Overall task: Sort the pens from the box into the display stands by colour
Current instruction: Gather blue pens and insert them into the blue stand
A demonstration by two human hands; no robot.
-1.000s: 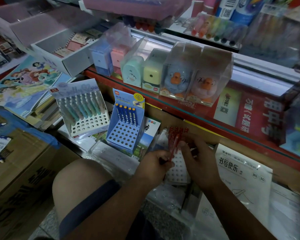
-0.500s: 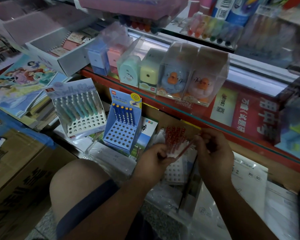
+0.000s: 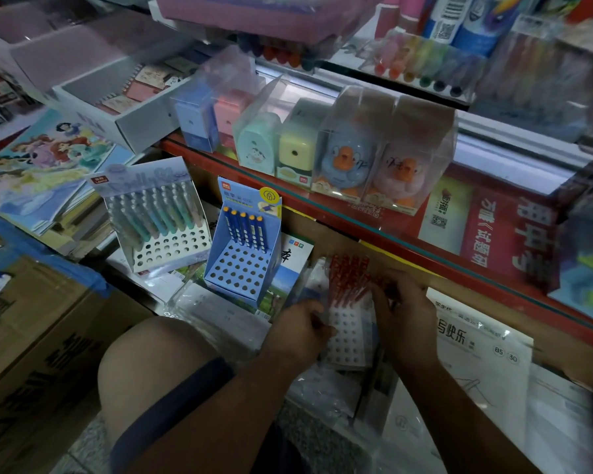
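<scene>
A white display stand [image 3: 351,340] with rows of holes lies between my hands, and several red pens [image 3: 348,278] stand in its back rows. My right hand [image 3: 406,313] is at the right end of those rows, its fingertips pinching a red pen there. My left hand [image 3: 298,331] is curled against the stand's left edge; what it holds is hidden. A blue stand [image 3: 240,271] to the left holds several blue pens [image 3: 247,230]. Further left, a pale stand [image 3: 172,249] holds pastel green and blue pens [image 3: 158,213].
A red-edged shelf [image 3: 408,241] with boxed sharpeners runs just behind the stands. Plastic-wrapped paper packs [image 3: 483,350] lie on the right, a cardboard box [image 3: 31,336] on the left. My bare knee [image 3: 151,364] is below the stands.
My right hand drew a red pen away from my left hand, then carried it down to the red rows in the white stand. My left hand dropped to the stand's left edge.
</scene>
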